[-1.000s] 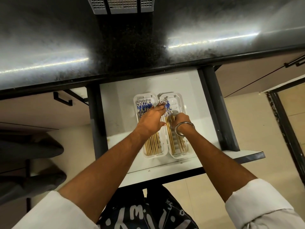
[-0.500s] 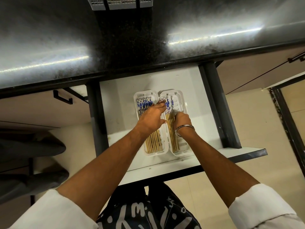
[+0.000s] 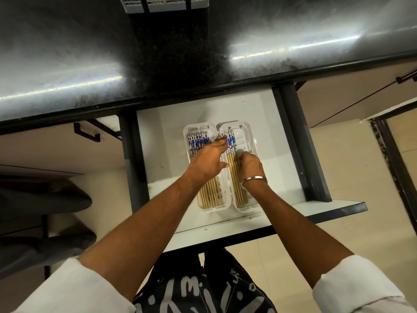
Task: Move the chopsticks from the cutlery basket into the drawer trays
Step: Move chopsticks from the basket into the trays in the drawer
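Cutlery basket (image 3: 165, 3) cropped (top edge).

2 clear trays (image 3: 248, 141) side by side in open white drawer (image 3: 167, 141), each holding wooden chopsticks (image 3: 209, 195) laid lengthwise, blue-patterned ends far. Grey cutlery basket (image 3: 165, 3) on counter.

I see bare drawer floor (image 3: 162, 141) left of both trays (image 3: 251, 141) — desk edge (image 3: 203, 91) overhangs the drawer's back.
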